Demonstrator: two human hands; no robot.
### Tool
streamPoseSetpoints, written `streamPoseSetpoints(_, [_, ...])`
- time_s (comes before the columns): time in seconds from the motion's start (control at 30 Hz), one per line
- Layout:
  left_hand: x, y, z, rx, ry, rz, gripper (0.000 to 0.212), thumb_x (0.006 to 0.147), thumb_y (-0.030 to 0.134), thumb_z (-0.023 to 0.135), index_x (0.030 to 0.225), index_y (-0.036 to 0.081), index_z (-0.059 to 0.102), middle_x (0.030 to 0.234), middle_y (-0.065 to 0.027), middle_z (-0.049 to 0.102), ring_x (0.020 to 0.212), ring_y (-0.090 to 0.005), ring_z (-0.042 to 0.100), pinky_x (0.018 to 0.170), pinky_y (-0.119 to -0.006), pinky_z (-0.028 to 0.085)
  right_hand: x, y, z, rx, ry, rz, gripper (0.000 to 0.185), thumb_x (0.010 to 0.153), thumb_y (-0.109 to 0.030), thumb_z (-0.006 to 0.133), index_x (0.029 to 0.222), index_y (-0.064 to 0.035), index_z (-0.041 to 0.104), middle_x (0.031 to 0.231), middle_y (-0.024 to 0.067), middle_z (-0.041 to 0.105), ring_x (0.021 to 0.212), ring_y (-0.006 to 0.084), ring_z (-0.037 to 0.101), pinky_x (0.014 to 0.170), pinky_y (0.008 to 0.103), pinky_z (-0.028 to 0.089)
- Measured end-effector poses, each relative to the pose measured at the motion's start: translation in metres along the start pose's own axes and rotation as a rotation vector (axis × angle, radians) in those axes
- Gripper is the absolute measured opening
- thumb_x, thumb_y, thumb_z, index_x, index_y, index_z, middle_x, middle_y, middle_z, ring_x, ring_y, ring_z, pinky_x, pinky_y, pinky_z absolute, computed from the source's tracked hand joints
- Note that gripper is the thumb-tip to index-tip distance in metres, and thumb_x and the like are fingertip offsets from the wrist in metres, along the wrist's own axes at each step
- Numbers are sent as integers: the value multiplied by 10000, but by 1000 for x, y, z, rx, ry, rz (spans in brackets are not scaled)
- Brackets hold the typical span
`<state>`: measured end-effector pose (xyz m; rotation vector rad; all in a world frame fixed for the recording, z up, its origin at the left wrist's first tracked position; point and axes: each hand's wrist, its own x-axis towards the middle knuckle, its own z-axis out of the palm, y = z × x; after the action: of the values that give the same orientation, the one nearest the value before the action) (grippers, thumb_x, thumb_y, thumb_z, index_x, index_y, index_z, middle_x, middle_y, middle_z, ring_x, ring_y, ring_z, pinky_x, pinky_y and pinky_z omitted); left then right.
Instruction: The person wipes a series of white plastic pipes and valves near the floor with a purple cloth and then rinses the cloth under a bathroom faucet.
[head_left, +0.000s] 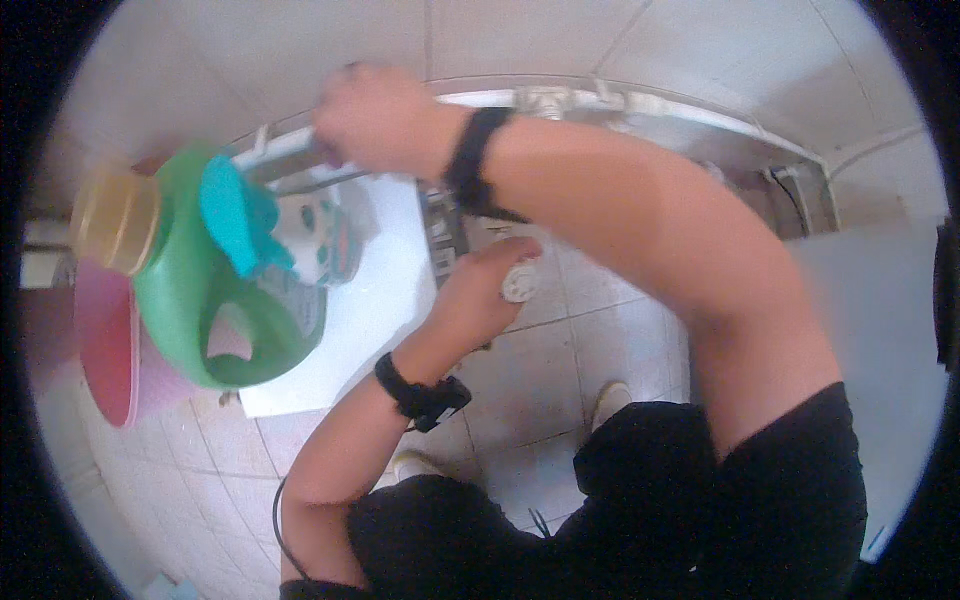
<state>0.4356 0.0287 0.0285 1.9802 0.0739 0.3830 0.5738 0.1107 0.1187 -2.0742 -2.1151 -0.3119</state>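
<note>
My left hand (487, 289) is closed around a small, pale round-ended object (520, 282); most of it is hidden in my fingers. My right hand (375, 116) reaches across to the upper left, close to the wall and the pipes, blurred; its fingers are curled and what they hold, if anything, cannot be told. Below and left of it, a clear bottle with a white and green label (319, 236) and a turquoise top (240, 217) is on the white surface side. A large green plastic jug (169, 300) with a yellowish cap (116, 217) stands beside it.
A white flat top (382, 277) lies under the bottles. A pink plastic bin (109, 345) is at the far left. White pipes and fittings (547, 97) run along the tiled wall. A pale grey panel (870, 315) stands at the right, above a tiled floor (525, 375).
</note>
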Motion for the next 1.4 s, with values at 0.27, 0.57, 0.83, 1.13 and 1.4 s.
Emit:
streamPoseSetpoints(0.27, [-1,4,-2,-8,4,-71,358,796,-5,676,1144,76,656,1017,-177,712,962,-379,695,839,-406,548,-97,74,-53,5,-199,269,274,829,-240,748,1081,-143,702,1074,137,640,1026,348,645,839,452,552])
streamPoseSetpoints(0.57, [-1,0,1,16,8,-36,357,786,-9,696,1130,80,662,978,-139,724,916,-320,718,822,-373,556,-238,167,-81,-209,54,460,400,811,-274,785,1178,-152,681,1154,114,625,1031,356,651,850,447,557])
streamPoseSetpoints(0.83, [-3,1,-5,-32,-23,-93,341,812,2,682,1141,90,652,1013,-169,708,943,-374,695,825,-393,545,-240,143,-69,-304,-111,107,411,728,-127,760,1131,-139,683,1265,127,581,1061,371,616,859,425,562])
streamPoseSetpoints(1.13, [1,8,-2,-22,-44,-100,358,807,-17,678,1148,85,646,983,-142,712,939,-369,698,817,-391,547,-233,137,-49,-299,108,276,322,727,-181,755,1037,-164,667,1281,96,566,1027,357,625,793,438,581])
streamPoseSetpoints(1.4, [-9,46,-33,3,-255,-249,805,743,-98,665,1483,129,445,1358,-125,588,886,-237,688,832,-340,547,-293,189,-87,-275,164,586,294,749,-154,756,1035,-160,689,1108,108,652,992,331,654,852,447,558])
